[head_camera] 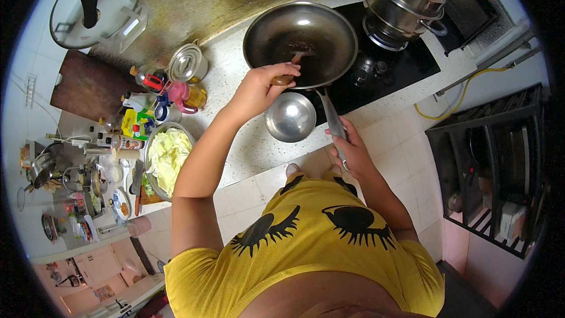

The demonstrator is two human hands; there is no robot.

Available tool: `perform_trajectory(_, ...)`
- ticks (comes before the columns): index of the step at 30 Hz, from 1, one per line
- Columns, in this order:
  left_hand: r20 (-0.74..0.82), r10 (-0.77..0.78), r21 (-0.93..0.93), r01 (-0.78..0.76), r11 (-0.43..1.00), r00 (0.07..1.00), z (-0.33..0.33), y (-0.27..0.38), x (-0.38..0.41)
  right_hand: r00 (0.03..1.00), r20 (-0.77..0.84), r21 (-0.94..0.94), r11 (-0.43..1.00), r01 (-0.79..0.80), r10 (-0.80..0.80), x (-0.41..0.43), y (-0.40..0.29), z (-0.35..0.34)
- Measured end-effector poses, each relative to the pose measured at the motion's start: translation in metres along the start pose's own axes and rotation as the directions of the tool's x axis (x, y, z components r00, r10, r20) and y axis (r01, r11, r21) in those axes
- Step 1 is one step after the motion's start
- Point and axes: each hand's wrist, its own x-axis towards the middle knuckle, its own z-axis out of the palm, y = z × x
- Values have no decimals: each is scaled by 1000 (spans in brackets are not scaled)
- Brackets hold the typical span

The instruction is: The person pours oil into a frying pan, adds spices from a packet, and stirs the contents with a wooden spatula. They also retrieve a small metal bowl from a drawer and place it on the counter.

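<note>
My left hand [265, 86] is closed around the wooden handle of a spatula [296, 58], whose tip is down inside a dark wok [326, 39]. With my right hand [353, 145] I grip the wok's metal handle [332, 119], which points back toward me. The wok is over the left side of the black glass cooktop [384, 79]. A small dark residue shows near the spatula's tip. An empty-looking steel bowl [290, 117] sits on the counter just below the wok, between my hands.
A stacked steel steamer pot [404, 4] stands on the cooktop's far right. Left of my arm, a metal bowl holds torn cabbage leaves [170, 159]. Behind it are a pink-lidded oil jug [187, 97], a lidded steel pot [189, 62], several bottles and a cleaver [137, 176]. A black rack [490, 159] stands right.
</note>
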Motion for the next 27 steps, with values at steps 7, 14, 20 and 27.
perform_trajectory(7,-186,42,22,-38,999,982,11,-17,-6,1000,-3,21,1000,1,-1,0,1,0)
perform_trajectory(14,-259,-9,48,22,999,966,-29,11,-57,1000,-13,4,1000,-7,7,2,2,0)
perform_trajectory(20,-163,-62,-18,60,998,985,-33,-2,-67,1000,-10,-7,1000,1,-1,1,1,2)
perform_trajectory(27,-299,-60,42,76,996,952,-1,-52,-47,999,-33,-69,998,-13,11,-1,-3,3)
